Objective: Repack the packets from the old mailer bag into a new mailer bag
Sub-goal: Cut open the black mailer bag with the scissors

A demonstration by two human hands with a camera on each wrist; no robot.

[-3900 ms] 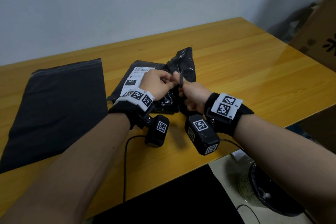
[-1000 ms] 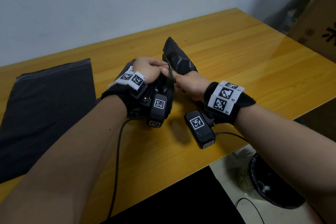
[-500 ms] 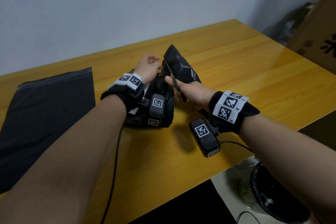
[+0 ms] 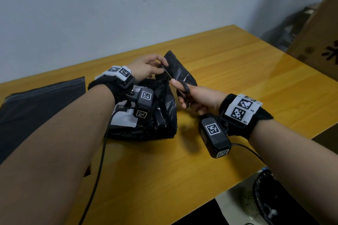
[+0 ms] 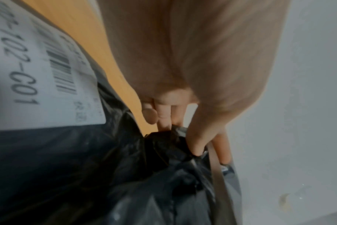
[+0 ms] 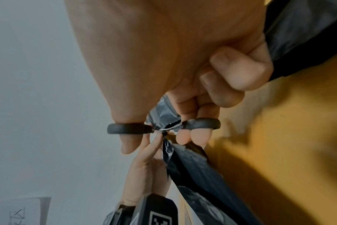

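Observation:
The old mailer bag [image 4: 155, 115] is crumpled black plastic with a white shipping label [image 5: 38, 76], lying mid-table with its far end raised. My left hand [image 4: 146, 68] pinches the raised far edge of the bag [image 5: 175, 137] between thumb and fingers. My right hand [image 4: 197, 97] holds black-handled scissors [image 4: 182, 89], thumb and fingers through the loops [image 6: 164, 127], the blades running along the bag's edge toward the left hand. The new mailer bag [image 4: 36, 111] lies flat and dark grey at the left of the table. No packets are visible.
The yellow wooden table [image 4: 256, 78] stands against a pale wall. A cardboard box [image 4: 320, 33] rises at the right. Below the table's front right edge stands a dark bin [image 4: 270, 202]. Cables hang from both wrist cameras.
The left hand has lifted the bag's far edge higher and moved along it. The right hand with the scissors has moved further along the bag's end.

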